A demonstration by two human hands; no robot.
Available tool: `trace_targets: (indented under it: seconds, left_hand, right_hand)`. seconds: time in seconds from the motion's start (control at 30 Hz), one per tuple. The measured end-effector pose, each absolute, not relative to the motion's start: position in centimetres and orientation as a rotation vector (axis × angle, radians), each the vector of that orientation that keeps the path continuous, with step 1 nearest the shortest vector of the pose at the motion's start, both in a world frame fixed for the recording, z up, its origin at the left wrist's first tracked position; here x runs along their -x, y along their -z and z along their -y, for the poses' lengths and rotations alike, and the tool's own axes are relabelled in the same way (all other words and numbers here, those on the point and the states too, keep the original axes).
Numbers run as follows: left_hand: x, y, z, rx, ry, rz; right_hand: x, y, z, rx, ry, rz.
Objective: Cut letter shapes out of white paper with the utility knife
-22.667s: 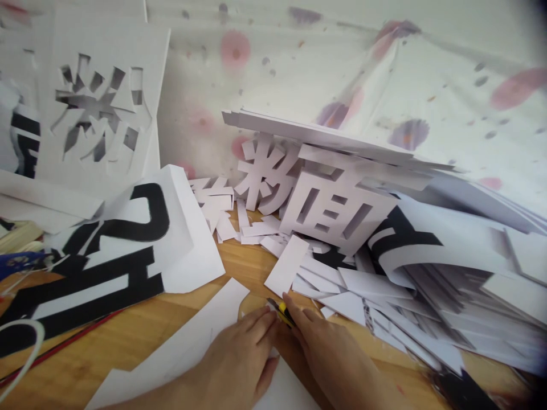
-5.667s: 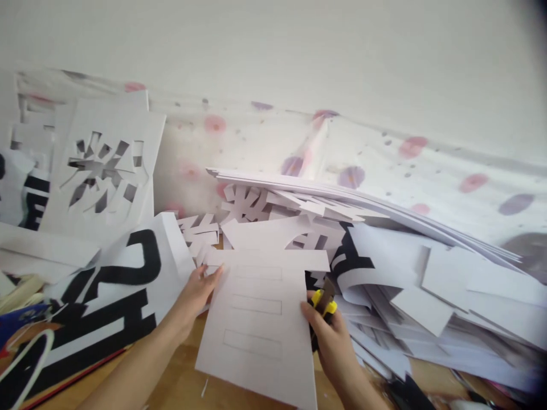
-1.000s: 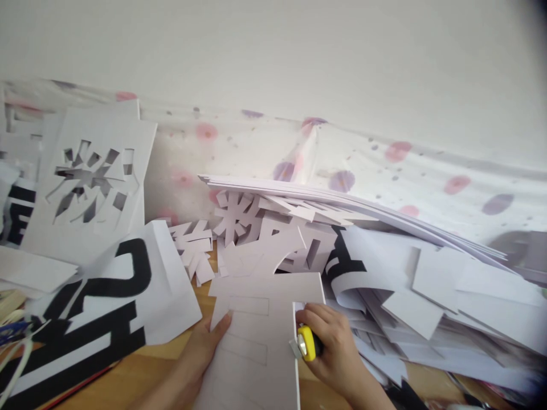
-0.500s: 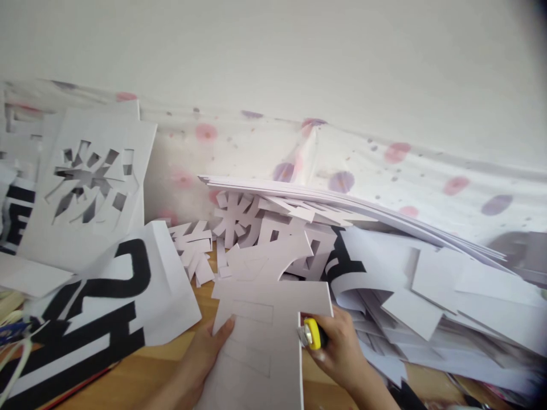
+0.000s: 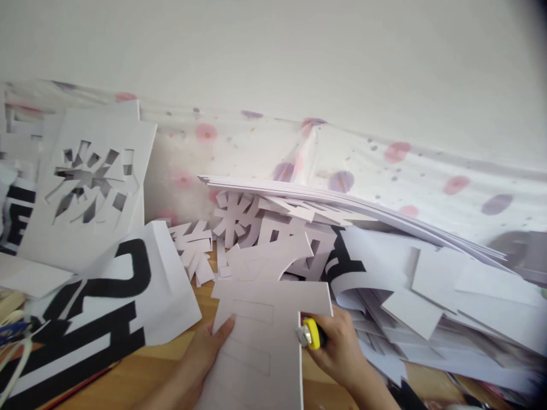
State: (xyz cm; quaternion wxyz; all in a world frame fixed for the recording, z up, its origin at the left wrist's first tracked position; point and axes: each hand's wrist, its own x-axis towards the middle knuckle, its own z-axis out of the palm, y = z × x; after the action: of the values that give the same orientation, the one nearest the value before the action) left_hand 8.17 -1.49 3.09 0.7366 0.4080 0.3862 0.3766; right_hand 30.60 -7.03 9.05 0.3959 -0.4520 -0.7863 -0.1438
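Observation:
A white foam board, partly cut to a shape and marked with pencilled rectangles, tilts up in front of me. My left hand grips its left edge, thumb on the face and fingers hidden behind. At the board's right edge, my right hand is closed around a yellow and black utility knife. The knife's metal end touches the cut edge just below a projecting arm of the board. Behind the board's top lie white cut-out characters.
On the left stand a board with a cut-out character and a paper printed with black strokes. Stacked white sheets lean at the back. Board scraps pile up on the right of the wooden table, before a dotted plastic sheet.

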Motion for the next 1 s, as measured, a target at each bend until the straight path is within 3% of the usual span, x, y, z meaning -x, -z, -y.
trace_targets:
  seconds: [1.0]
  left_hand:
    - [-8.2, -3.8, 1.8, -0.896, -0.747, -0.913]
  right_hand:
    - [-31.2, -8.7, 6.2, 1.182, 0.441, 1.905]
